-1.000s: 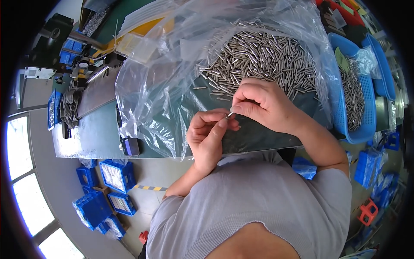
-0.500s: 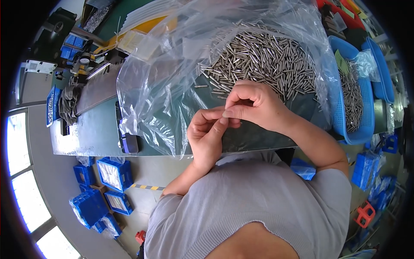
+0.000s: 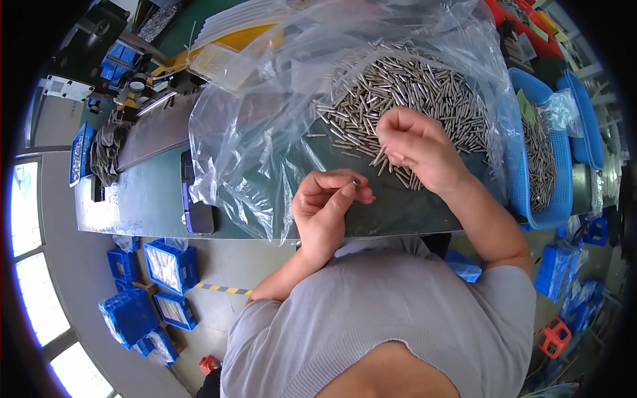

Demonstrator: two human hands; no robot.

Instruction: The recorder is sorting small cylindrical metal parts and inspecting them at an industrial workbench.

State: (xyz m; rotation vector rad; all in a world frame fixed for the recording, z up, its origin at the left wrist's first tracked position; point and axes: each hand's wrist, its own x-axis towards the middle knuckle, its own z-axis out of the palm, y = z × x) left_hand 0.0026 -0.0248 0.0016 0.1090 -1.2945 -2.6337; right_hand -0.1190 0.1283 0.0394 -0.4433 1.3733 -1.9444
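Note:
A large heap of slender metal pins [image 3: 391, 86] lies spread on clear plastic sheeting [image 3: 245, 146] over the green tabletop. Close to the table's front edge, my left hand [image 3: 325, 209] is closed, pinching a small metal pin [image 3: 356, 182] whose end shows between thumb and fingers. My right hand [image 3: 423, 151] hovers at the near side of the heap with its fingers closed. A metal pin [image 3: 379, 156] sticks out below its fingertips, toward the left hand. The rest of that pin is hidden by the fingers.
At the right, a blue basket [image 3: 564, 169] holds more pins, with another blue basket [image 3: 585, 119] beside it. A dark flat device [image 3: 198, 215] lies near the table's front left edge. Blue crates [image 3: 171, 265] stand on the floor at left. A red stool [image 3: 555, 338] is at lower right.
My hands were together at the fingertips; my right hand has moved away, right and up toward the heap, and a pin shows at its fingertips. My left hand stays nearly in place.

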